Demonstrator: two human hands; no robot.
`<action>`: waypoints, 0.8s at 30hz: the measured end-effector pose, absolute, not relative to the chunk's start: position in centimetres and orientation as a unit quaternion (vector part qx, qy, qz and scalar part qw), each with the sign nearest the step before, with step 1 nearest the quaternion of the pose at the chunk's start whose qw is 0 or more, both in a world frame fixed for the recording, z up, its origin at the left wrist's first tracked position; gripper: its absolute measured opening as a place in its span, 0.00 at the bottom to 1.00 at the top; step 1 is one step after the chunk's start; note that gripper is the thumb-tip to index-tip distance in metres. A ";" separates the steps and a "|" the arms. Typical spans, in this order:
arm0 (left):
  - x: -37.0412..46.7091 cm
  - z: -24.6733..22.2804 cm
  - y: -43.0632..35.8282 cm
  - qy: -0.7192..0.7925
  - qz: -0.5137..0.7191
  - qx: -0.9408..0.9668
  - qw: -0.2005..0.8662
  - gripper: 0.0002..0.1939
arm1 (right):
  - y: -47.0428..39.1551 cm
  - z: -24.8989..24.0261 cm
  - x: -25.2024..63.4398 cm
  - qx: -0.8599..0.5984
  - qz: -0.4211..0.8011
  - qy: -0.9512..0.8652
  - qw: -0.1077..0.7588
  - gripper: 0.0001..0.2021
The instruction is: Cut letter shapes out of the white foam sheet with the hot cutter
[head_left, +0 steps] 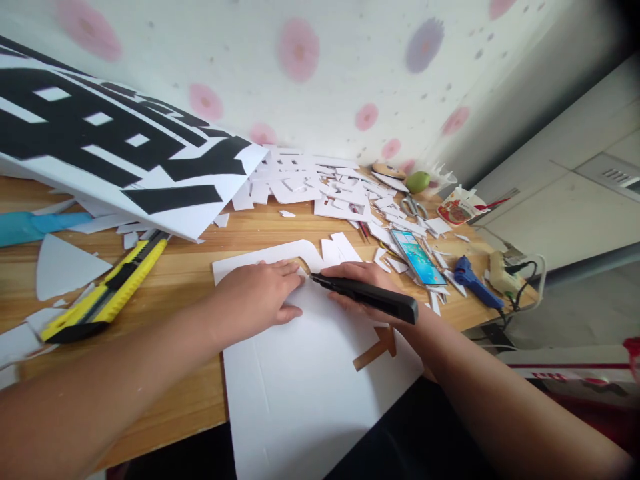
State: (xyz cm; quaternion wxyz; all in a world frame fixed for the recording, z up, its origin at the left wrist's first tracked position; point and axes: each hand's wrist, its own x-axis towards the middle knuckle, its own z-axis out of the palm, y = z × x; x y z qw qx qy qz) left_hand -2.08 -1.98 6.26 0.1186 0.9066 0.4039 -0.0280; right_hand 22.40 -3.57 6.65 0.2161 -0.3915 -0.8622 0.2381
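A white foam board (300,387) lies at the table's front edge and sticks out past it. My left hand (260,293) rests flat on its upper part, fingers stretched out. My right hand (363,283) grips a black utility knife (375,298), its tip against the board just right of my left fingertips. A curved cut-out (304,265) beside that tip shows brown wood beneath. Lower right in the board is another cut-out (376,348), shaped like a bent stroke. The blade itself is too small to make out.
A yellow utility knife (113,287) lies at left, below a white board with black characters (165,157). White scraps (345,193) cover the table's back. To the right are a phone (417,257), scissors (415,208), a blue glue gun (475,281) and a power strip (503,275).
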 end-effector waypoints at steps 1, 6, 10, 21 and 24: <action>-2.1 6.2 -2.0 0.403 -0.025 0.907 0.119 0.21 | -3.6 6.5 22.5 -0.390 0.238 -0.862 0.220 0.15; -2.2 6.1 -2.0 0.397 -0.015 0.909 0.124 0.22 | -3.6 6.2 22.8 -0.391 0.243 -0.856 0.234 0.14; -2.3 6.2 -2.0 0.392 -0.013 0.911 0.125 0.22 | -3.7 6.3 22.8 -0.403 0.255 -0.848 0.231 0.14; -2.4 5.7 -2.1 0.390 0.007 0.912 0.131 0.21 | -4.4 6.1 22.5 -0.452 0.285 -0.790 0.301 0.13; -2.5 5.6 -2.2 0.394 0.014 0.909 0.135 0.23 | -4.2 6.3 22.6 -0.455 0.300 -0.774 0.323 0.13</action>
